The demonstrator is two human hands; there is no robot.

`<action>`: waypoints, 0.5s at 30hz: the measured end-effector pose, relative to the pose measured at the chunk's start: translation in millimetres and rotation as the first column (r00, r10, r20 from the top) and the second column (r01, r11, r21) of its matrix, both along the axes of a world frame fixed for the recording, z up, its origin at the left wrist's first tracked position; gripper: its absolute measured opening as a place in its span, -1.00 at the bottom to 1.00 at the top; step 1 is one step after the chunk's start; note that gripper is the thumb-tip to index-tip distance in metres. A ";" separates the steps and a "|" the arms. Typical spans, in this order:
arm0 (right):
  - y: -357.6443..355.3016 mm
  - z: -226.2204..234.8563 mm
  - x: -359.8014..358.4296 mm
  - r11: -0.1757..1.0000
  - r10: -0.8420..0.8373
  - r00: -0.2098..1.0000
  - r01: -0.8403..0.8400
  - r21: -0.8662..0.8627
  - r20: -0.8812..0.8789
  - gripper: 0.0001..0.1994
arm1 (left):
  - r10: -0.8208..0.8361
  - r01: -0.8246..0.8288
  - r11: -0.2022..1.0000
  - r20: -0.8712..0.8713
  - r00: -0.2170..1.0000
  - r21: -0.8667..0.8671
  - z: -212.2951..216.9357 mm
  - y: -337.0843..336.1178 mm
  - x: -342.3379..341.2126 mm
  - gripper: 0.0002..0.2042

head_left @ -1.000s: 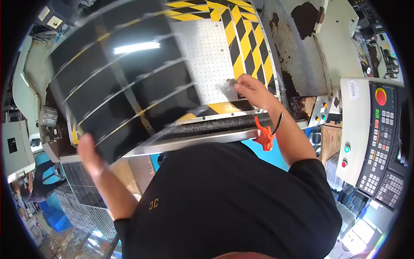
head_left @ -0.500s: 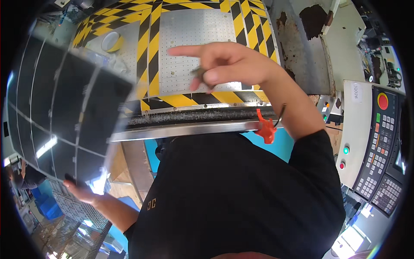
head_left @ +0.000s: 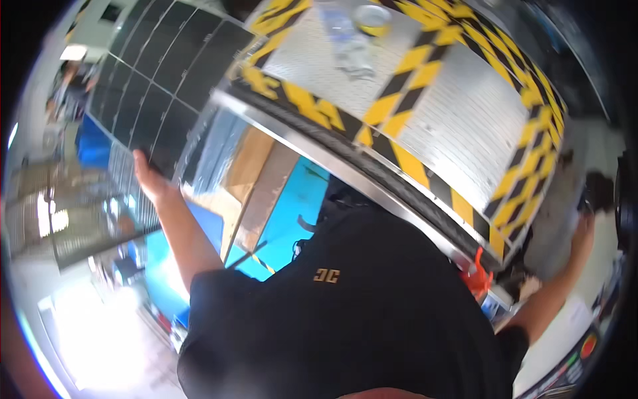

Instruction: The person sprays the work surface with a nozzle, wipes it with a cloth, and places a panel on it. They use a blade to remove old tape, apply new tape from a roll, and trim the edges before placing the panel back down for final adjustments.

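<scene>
My left hand grips the lower edge of a large dark rectangular panel crossed by pale grid lines. The panel is tilted up at the left, beside the machine bed's corner. My right hand is stretched far out to the right, past the bed's end. It is blurred and lies against a dark patch, so its fingers and anything in them cannot be made out.
The metal machine bed has yellow-black striped tape borders. A tape roll and clear crumpled plastic lie on it. An orange-red tool hangs at its near edge. A control panel stands lower right; wire racks stand left.
The view has swung, so the bed now slants down to the right. My right hand has left the area over the bed for the far right. The left hand keeps hold of the panel.
</scene>
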State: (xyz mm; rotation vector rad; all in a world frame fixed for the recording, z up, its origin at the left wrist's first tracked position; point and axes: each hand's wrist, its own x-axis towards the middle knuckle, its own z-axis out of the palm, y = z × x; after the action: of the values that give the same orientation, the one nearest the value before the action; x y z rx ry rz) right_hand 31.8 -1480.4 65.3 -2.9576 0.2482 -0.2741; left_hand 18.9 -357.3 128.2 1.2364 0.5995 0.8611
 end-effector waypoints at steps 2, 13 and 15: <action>39.3 -20.0 2.8 0.750 -0.411 0.853 0.517 0.413 -0.322 -0.56 | 0.035 -0.035 0.999 0.003 0.999 -0.011 9.9 24.1 -62.1 -0.63; 249.3 11.8 -9.7 0.943 -0.328 0.932 0.313 -0.115 -0.156 -0.66 | 0.157 -0.291 0.923 -0.442 0.883 -0.253 -136.0 108.9 -112.9 -0.55; 242.7 -13.2 -7.8 0.975 -0.175 0.980 0.186 0.124 -0.089 -0.76 | 0.086 -0.211 0.952 -0.462 0.882 -0.224 -137.3 148.4 -130.2 -0.51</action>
State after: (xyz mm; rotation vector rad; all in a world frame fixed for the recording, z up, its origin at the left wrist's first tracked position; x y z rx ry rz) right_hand 24.0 -1237.8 52.2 -2.8211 0.5262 -0.1581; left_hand -111.4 -208.8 -9.1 1.1508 1.1619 0.5914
